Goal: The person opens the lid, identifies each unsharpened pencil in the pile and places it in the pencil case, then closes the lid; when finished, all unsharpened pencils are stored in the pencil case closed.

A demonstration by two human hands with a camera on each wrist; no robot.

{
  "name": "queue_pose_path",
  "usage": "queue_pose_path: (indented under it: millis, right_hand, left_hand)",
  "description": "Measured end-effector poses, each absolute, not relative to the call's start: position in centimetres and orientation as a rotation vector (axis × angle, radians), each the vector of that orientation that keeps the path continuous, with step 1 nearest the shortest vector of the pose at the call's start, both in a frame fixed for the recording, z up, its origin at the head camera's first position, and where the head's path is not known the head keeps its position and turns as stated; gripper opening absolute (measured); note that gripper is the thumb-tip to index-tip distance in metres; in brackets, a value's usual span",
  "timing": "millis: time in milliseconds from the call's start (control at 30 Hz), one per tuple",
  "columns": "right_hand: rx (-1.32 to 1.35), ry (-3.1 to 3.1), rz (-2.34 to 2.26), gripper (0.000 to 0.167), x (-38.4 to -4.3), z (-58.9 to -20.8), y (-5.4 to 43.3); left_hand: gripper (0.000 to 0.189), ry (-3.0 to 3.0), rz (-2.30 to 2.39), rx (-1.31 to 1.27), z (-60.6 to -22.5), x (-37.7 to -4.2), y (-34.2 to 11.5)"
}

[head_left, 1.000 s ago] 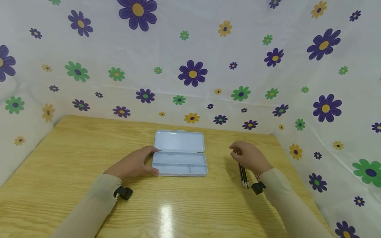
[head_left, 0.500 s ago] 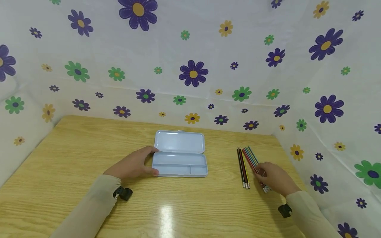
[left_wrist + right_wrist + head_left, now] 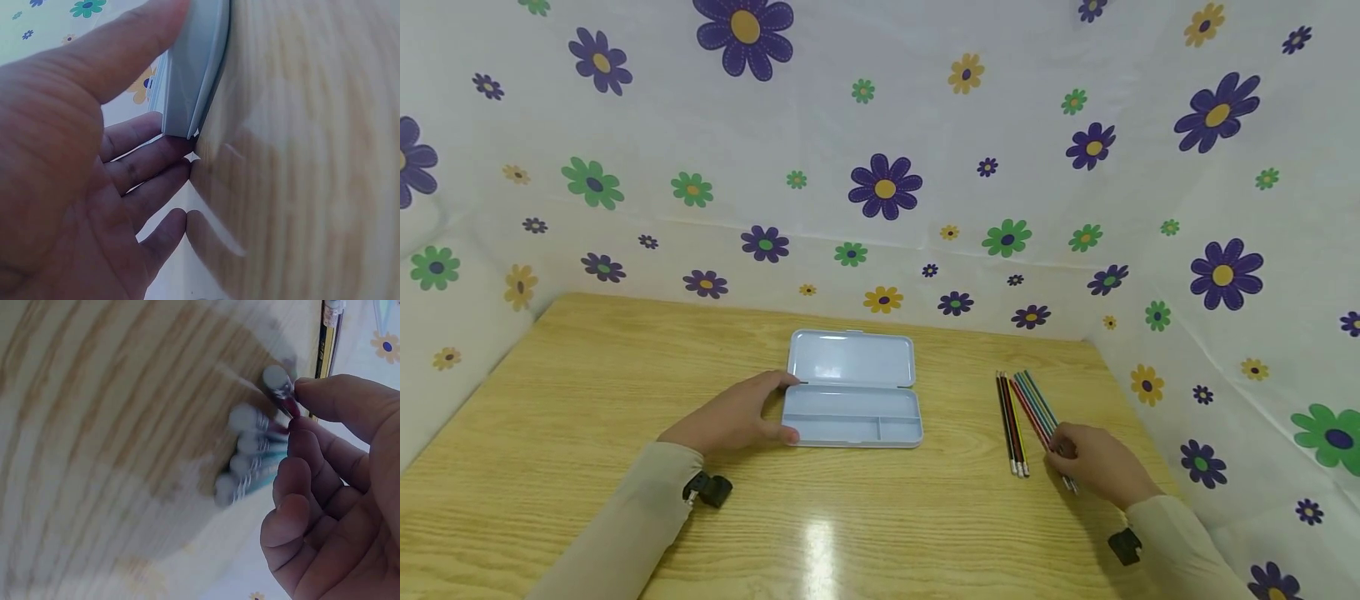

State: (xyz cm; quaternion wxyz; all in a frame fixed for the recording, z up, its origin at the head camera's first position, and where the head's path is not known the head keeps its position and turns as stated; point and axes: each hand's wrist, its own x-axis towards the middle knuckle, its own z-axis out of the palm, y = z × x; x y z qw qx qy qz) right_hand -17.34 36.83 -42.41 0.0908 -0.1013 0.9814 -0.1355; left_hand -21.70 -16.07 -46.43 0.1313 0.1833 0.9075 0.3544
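Note:
A light-blue pencil case lies open on the wooden table, its lid folded back. My left hand holds the case's left end, thumb at the front corner and fingers at the back. Inside the case show a long compartment and two smaller ones, all bare. To the right, my right hand is at the eraser ends of a fan of red, blue and teal pencils. In the right wrist view, thumb and forefinger pinch one dark-red pencil near its white eraser; several other erasers lie beside it.
Black, red and yellow pencils lie in a bundle just left of the coloured ones. White flower-printed cloth stands behind the table and along both sides.
My right hand has moved right and toward me, from above the dark pencils to the coloured ones, and now pinches one. The left hand stays on the pencil case.

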Motion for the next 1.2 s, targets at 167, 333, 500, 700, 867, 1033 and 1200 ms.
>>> queue_pose_path:
  millis: [167, 333, 500, 700, 867, 1033, 1200]
  right_hand:
    - [-0.27, 2.894, -0.465, 0.008, -17.2, -42.7, 36.5]
    - [-0.225, 2.9, -0.482, 0.012, -17.5, -42.9, 36.3]
    - [-0.205, 2.868, -0.448, 0.021, -17.5, -42.7, 36.3]
    - [-0.21, 2.862, -0.478, 0.021, -17.2, -42.5, 35.7]
    - [-0.203, 2.887, -0.494, 0.019, -17.0, -42.6, 35.3]
    - [-0.129, 2.918, -0.476, 0.019, -16.8, -42.6, 35.6]
    - [-0.09, 2.966, -0.447, 0.019, -16.5, -42.5, 36.1]
  left_hand:
    - [0.093, 2.634, 1.03, 0.528, -46.2, -21.5, -16.0]
    - [0.093, 2.624, 1.049, 0.537, -46.2, -21.5, -16.0]
    - [0.093, 2.625, 1.058, 0.564, -46.4, -21.6, -16.0]
    - [0.093, 2.633, 1.055, 0.555, -46.2, -21.6, -16.1]
    - [0.093, 2.627, 1.058, 0.548, -46.2, -21.5, -16.1]
    - [0.091, 2.646, 1.031, 0.551, -46.5, -21.7, -16.1]
    - [0.092, 2.647, 1.036, 0.549, -46.5, -21.7, -16.1]
